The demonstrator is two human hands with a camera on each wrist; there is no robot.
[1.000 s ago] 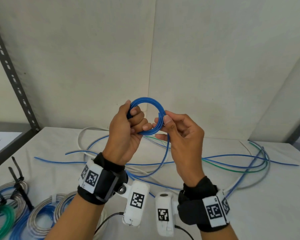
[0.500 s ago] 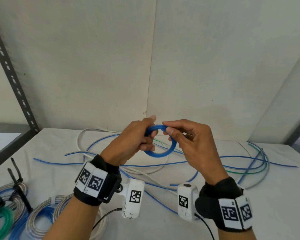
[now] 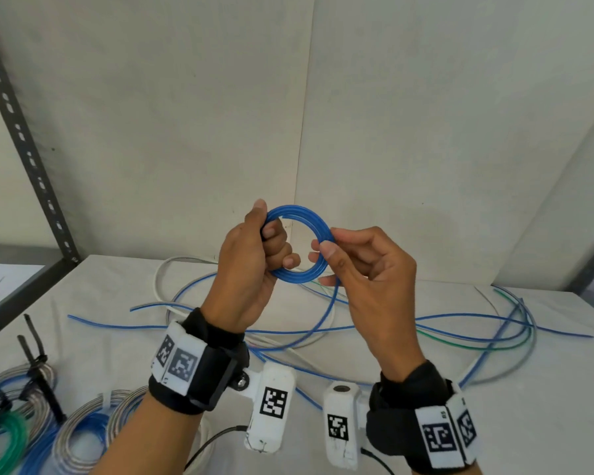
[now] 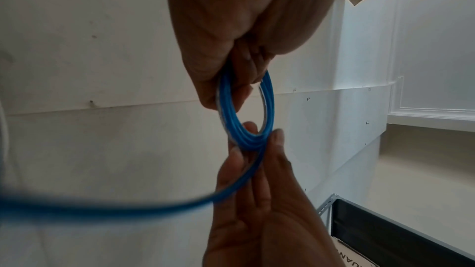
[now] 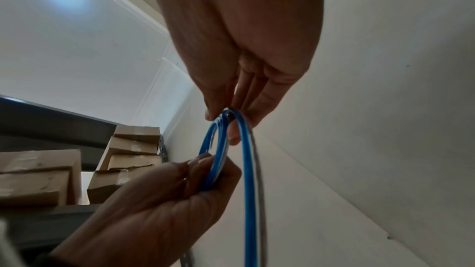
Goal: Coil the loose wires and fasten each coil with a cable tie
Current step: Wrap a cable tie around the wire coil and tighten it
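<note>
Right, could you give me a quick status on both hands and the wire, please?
Left hand grips blue coil. Right hand pinches coil's other side, feeding loose tail. No tie on it yet. Other loose wires on table under the tail.

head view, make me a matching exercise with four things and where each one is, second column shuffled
Things:
1. blue coil
2. loose wires
3. finished coils
4. metal upright

Places:
A. on the table's near left corner
B. spread over the table under the hands
C. along the wall at far left
D. held up between left hand and right hand

Pairs: 1-D, 2-B, 3-A, 4-C
</note>
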